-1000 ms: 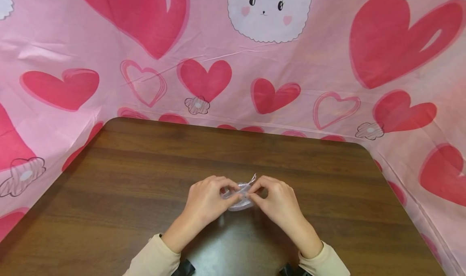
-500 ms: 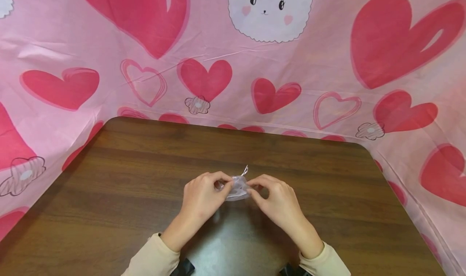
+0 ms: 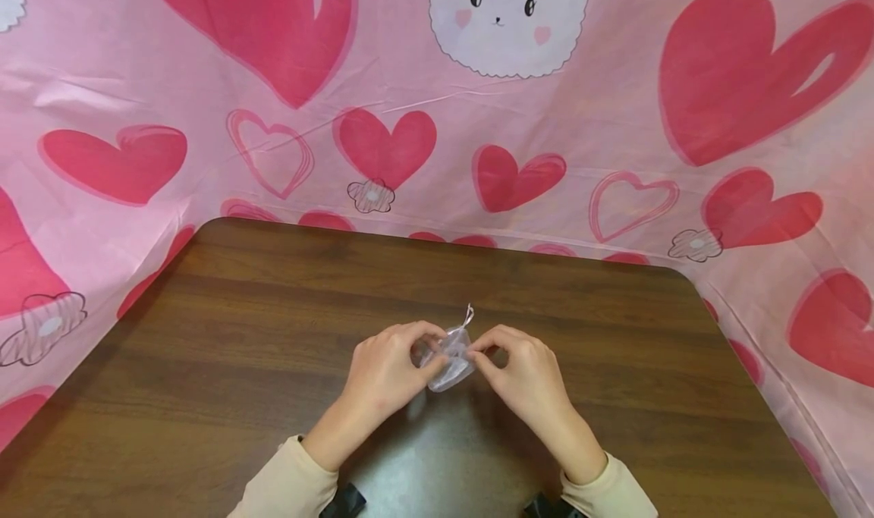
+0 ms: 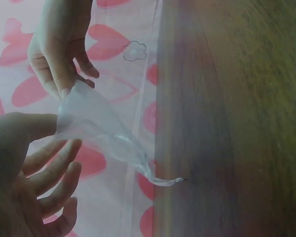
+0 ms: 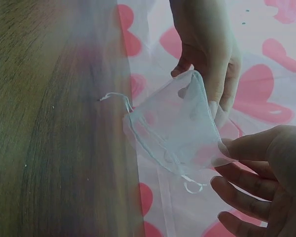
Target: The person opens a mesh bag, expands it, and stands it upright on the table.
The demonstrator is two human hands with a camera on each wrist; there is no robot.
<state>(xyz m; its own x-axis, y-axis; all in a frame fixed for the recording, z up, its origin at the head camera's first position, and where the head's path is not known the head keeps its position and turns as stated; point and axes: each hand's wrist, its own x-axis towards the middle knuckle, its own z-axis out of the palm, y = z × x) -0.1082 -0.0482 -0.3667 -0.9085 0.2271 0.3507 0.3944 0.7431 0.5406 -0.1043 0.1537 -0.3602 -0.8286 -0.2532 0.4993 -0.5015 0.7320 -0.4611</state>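
A small sheer white drawstring pouch (image 3: 452, 372) is held up between both hands above the table. My left hand (image 3: 388, 366) holds its left side with thumb and forefinger. On the other side, the thumb and forefinger of my right hand (image 3: 529, 378) pinch the edge. In the right wrist view the see-through mesh of the pouch (image 5: 170, 126) is spread fairly flat, with thin white cord at its gathered mouth. The left wrist view has the pouch (image 4: 101, 118) tapering toward a dangling cord loop (image 4: 165, 182). I cannot make out anything inside it.
A dark brown wooden table (image 3: 273, 298) lies under the hands. Behind it and along its sides hangs a pink cloth (image 3: 580, 116) with red hearts. Both forearms wear beige sleeves (image 3: 293, 480), with black devices near the wrists at the bottom edge.
The pouch shifts and turns between the fingers, its cord loop now pointing up and away. My left hand moved slightly left, then back right; my right hand stays nearly in place.
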